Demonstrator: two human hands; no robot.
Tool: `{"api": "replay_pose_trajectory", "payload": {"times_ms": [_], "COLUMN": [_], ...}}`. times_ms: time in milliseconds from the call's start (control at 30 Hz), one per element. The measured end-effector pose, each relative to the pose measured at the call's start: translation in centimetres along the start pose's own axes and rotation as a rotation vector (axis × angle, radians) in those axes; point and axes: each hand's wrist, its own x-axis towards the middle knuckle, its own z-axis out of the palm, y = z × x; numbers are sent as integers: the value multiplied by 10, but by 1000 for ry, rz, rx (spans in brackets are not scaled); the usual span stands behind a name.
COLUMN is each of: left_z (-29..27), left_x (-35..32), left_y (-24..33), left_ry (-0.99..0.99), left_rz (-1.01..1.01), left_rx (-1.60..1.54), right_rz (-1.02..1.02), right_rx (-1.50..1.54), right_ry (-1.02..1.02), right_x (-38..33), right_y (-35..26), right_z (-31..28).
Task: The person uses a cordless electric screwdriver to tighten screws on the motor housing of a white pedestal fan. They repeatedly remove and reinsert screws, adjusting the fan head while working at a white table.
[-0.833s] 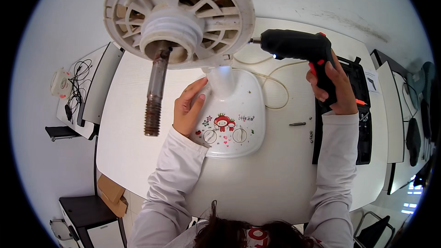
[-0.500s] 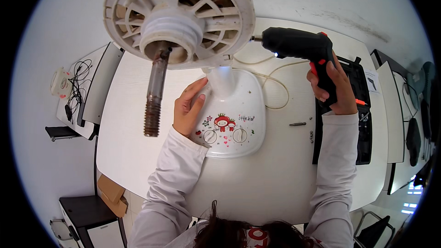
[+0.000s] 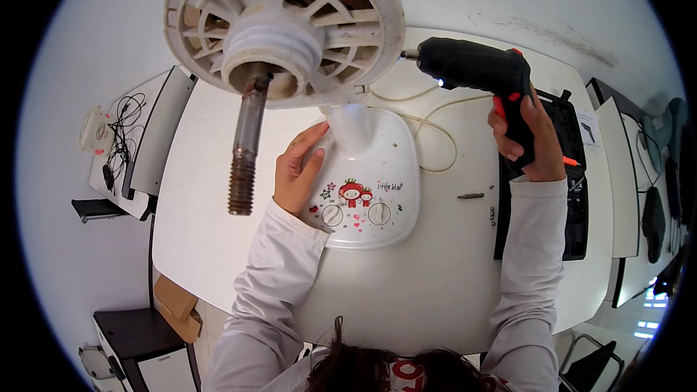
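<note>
A white electric fan without its blades stands on the table, its motor housing (image 3: 341, 36) tilted toward me with a bare threaded metal shaft (image 3: 248, 145) pointing down. Below it is the fan's white base (image 3: 363, 225), with two knobs and printed cartoon strawberries. My left hand (image 3: 299, 167) is closed at the fan's neck (image 3: 351, 131), its fingertips partly hidden behind it. A black and red cordless screwdriver (image 3: 475, 65) is gripped by the handle in my right hand (image 3: 536, 141), index finger near the red trigger. Its lit tip points left at the housing's right side; any contact is unclear.
A loose screwdriver bit (image 3: 470, 195) and several small screws (image 3: 492, 216) lie right of the base. Behind my right forearm is an open black tool case (image 3: 576, 225). A pale cord (image 3: 454, 149) loops behind the fan. Side tables hold cables (image 3: 125, 131) and dark parts (image 3: 653, 225).
My right hand and the cordless screwdriver have shifted slightly right, pulling the tip back a little from the motor housing. My left hand and the fan stay put.
</note>
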Motion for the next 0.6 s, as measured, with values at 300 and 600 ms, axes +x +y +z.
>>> {"api": "replay_pose_trajectory", "payload": {"times_ms": [300,600], "left_z": [1,-1], "left_x": [-1,0], "left_y": [1,0], "left_ry": [-4,-17], "left_rz": [5,12], "left_rx": [-12,9], "right_rz": [-12,-9], "right_rx": [30,19], "right_ry": [-26,-21], "right_x": [0,0], "right_y": [2,3], "right_z": [-3,-3]}}
